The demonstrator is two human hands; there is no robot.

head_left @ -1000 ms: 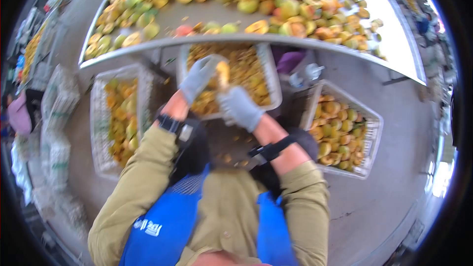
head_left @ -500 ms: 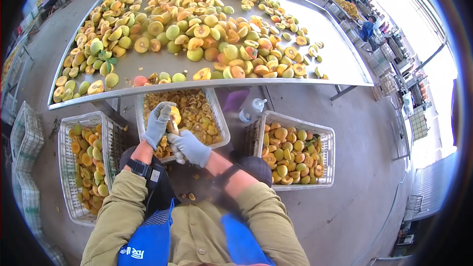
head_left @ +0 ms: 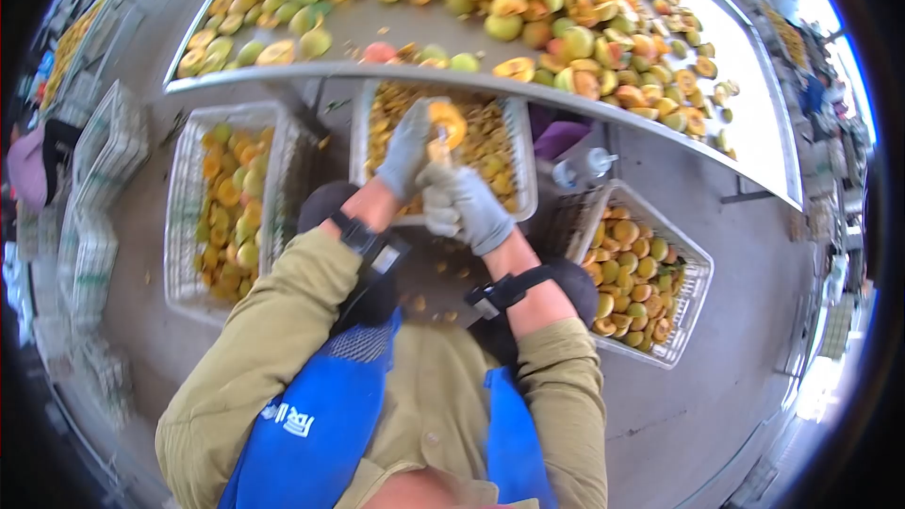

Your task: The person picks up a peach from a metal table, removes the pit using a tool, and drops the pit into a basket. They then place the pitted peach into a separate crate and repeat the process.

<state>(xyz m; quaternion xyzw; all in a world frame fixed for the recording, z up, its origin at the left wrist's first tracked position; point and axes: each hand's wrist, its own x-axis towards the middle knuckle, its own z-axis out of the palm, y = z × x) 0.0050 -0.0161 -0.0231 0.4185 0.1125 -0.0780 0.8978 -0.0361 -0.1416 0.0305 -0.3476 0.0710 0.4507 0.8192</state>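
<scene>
My left hand (head_left: 406,153), in a pale grey glove, is closed on an orange half fruit (head_left: 447,124) with its cut side showing. Just below it, my right hand (head_left: 465,205), gloved too, is wrapped round the light handle of a small tool (head_left: 439,153) whose tip meets the fruit. Both hands are above a white crate (head_left: 525,170) of small orange-yellow fruit pieces. Beyond them stands a metal table (head_left: 377,26) heaped with green, yellow and orange fruit, many of them cut in half.
White crates of fruit stand at the left (head_left: 176,217) and right (head_left: 696,302). A clear bottle (head_left: 586,167) is near the right crate, beside something purple (head_left: 563,137). Stacked crates (head_left: 92,245) line the far left, near a person in purple (head_left: 30,165).
The view has turned, so the table, crates and hands appear further right, with the table higher. The cut face of the fruit now shows more openly between my hands.
</scene>
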